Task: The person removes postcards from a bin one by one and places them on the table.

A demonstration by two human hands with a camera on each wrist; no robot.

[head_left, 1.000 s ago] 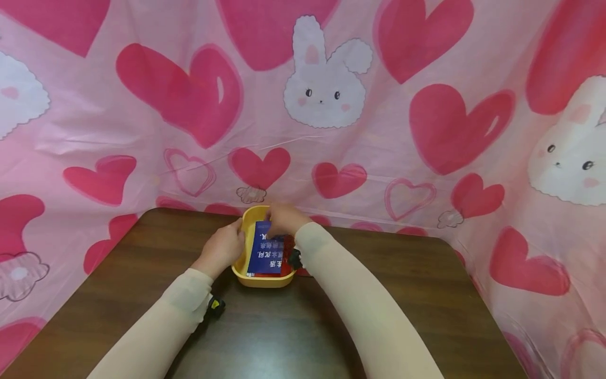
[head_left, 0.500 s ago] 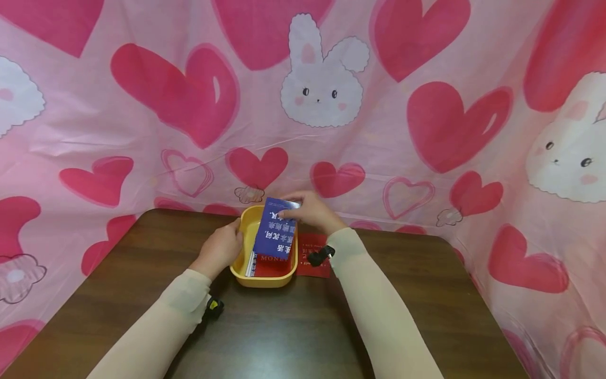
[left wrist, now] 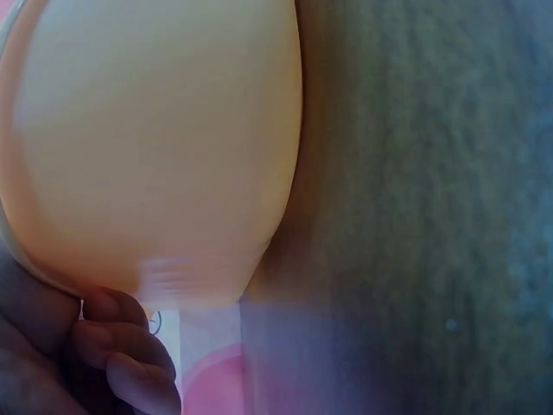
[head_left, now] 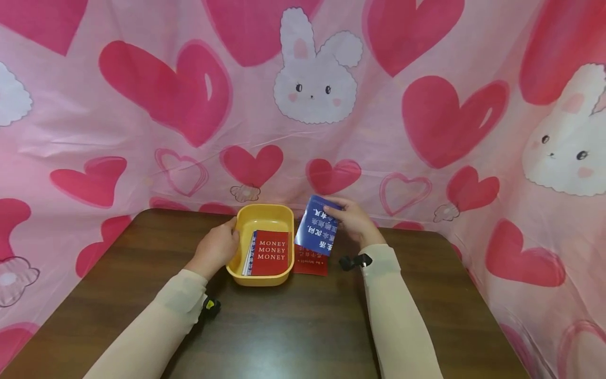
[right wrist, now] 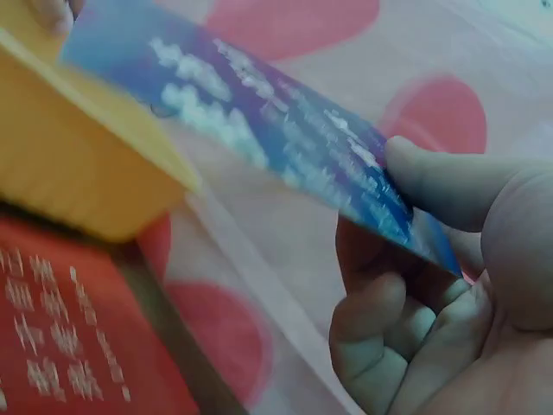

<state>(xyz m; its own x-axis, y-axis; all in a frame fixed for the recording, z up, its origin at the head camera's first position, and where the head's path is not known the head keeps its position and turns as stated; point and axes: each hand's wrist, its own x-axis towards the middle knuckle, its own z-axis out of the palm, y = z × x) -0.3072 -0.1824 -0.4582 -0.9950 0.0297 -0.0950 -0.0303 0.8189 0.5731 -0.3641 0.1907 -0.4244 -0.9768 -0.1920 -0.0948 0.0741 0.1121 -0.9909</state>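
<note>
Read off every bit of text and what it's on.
"MONEY MONEY MONEY": red card in the tray.
"Be Myself": other red card on the table; Chinese above unclear.
"生活", "沉闷": blue card in the right hand; rest unclear.
White card in the tray: too small to read.

"What's at the far side?"
"A pink sheet (head_left: pixel 293 138) — red hearts (head_left: pixel 440 123), a white rabbit (head_left: pixel 314 97) in the middle, a second rabbit (head_left: pixel 563 152) at right."
"And below?"
"A brown wood-grain counter (head_left: pixel 293 321) — far corners rounded."
</note>
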